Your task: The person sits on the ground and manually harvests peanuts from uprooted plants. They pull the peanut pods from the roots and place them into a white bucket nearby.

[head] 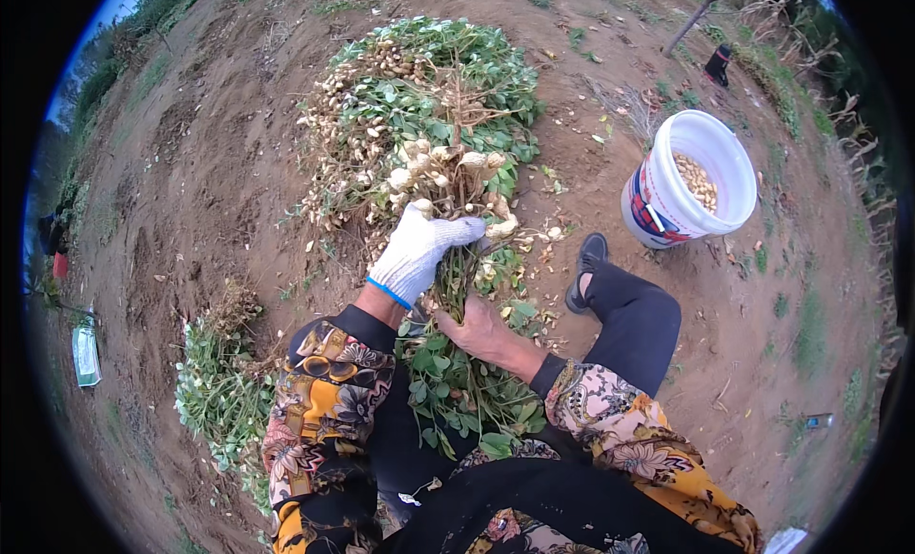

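Note:
A bunch of uprooted peanut plants [457, 282] lies across my lap, its pod cluster [443, 172] pointing away from me and its green leaves [465, 390] towards my body. My left hand [422, 250], in a white knitted glove with a blue cuff edge, is closed around the stems just below the pods. Lower on the same stems, my bare right hand [482, 329] grips the bunch from the right; some of its fingers are hidden by the plant. Beyond the pods lies a large heap of peanut plants [429, 89] with many pods still attached.
A white plastic bucket [647, 189] with peanuts [695, 182] inside stands at the right, past my shoe [590, 268]. More pulled plants [221, 404] lie to my left. A thin tree trunk [700, 18] and a dark boot-like object [718, 66] are at the upper right.

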### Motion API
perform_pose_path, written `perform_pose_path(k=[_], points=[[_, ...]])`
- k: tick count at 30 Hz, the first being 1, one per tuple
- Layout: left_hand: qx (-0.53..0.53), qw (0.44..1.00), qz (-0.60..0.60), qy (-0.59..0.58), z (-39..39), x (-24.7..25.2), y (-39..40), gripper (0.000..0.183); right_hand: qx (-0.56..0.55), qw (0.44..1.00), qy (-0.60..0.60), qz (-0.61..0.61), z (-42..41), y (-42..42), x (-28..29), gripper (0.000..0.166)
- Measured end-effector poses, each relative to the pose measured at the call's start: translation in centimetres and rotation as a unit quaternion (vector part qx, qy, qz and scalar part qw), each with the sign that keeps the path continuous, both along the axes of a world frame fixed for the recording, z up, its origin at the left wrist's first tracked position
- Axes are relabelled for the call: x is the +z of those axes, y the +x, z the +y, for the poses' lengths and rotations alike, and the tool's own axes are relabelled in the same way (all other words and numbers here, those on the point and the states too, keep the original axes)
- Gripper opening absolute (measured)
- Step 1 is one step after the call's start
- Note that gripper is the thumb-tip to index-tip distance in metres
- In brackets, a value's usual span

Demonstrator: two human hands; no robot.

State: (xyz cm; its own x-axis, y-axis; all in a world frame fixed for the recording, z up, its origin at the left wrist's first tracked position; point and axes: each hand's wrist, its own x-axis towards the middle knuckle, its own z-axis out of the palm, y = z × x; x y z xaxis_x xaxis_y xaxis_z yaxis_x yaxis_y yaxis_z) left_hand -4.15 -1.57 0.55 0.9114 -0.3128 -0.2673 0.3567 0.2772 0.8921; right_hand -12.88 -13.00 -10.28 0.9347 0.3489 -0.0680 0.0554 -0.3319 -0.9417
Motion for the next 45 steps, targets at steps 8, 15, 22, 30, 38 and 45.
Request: perform_pose_path(k=[8, 15, 22, 30, 38, 45], points=[[-0.049, 0.853, -0.344, 0.389, -0.9, 2.6, 0.6, 0.029, 0.037, 0.977, -0.143, -0.152, -5.4, 2.0, 4.3, 0.055], [-0.018, 0.749, -0.411, 0.519, -0.8, 3.0, 0.4, 0.022, 0.001, 0.979, 0.186, 0.087, -9.2, 3.9, 11.1, 0.031], [-0.091, 0.968, -0.119, 0.203, -1.9, 3.8, 0.7, 0.033, -0.067, 0.937, 0.326, 0.106, -7.1, 6.6, 8.9, 0.016], [-0.181, 0.941, -0.104, 0.265, -0.9, 0.8, 0.1, 0.047, -0.016, 0.965, 0.241, 0.101, -7.9, 6.1, 9.9, 0.015], [-0.271, 0.576, -0.523, 0.567, -0.9, 0.3, 1.0, 0.028, 0.092, 0.986, 0.039, -0.133, -10.2, 7.9, 6.1, 0.006], [-0.013, 0.731, -0.395, 0.557, 2.6, -0.6, 1.7, 0.042, -0.096, 0.993, 0.039, -0.050, -12.9, 7.6, 7.9, 0.032]])
